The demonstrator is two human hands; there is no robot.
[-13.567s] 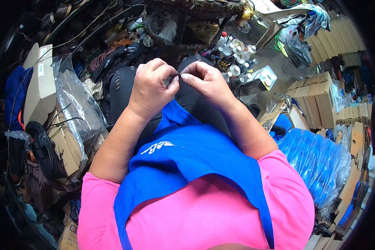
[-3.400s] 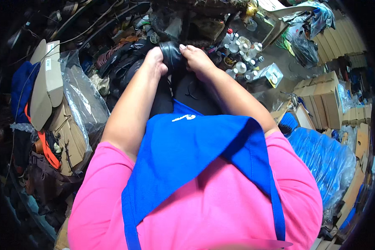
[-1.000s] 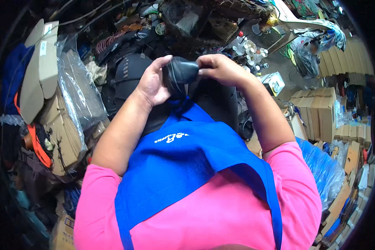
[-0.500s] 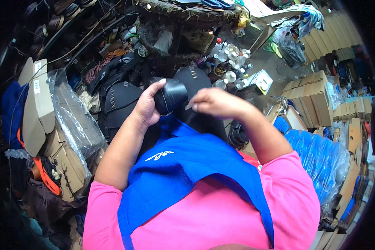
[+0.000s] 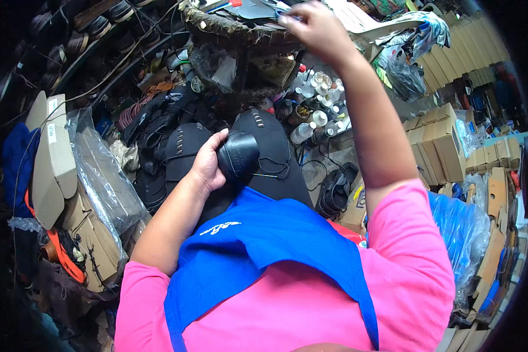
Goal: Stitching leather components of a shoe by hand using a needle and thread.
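My left hand (image 5: 207,164) is wrapped round a black leather shoe (image 5: 239,154), thumb on top, held just above my lap. A light stitch line runs across the shoe. Beside it a dark thread (image 5: 281,166) loops over my dark-clad thigh, with a thin, needle-like glint (image 5: 266,175) next to it. My right hand (image 5: 315,26) is stretched far forward to the edge of the cluttered bench (image 5: 240,30). Its fingers are pinched at a small bluish thing I cannot make out.
Several bottles (image 5: 318,119) stand on the floor right of my knees. Black shoes (image 5: 334,192) lie by my right thigh, and more are heaped at the left. Cardboard boxes (image 5: 437,138) and a plastic-wrapped blue bundle (image 5: 459,220) are stacked at the right. A cardboard piece (image 5: 53,158) stands at the left.
My right hand has left the shoe's side and reached forward to the bench. The shoe stays in my left hand, turned slightly. The thread loop now shows on my thigh.
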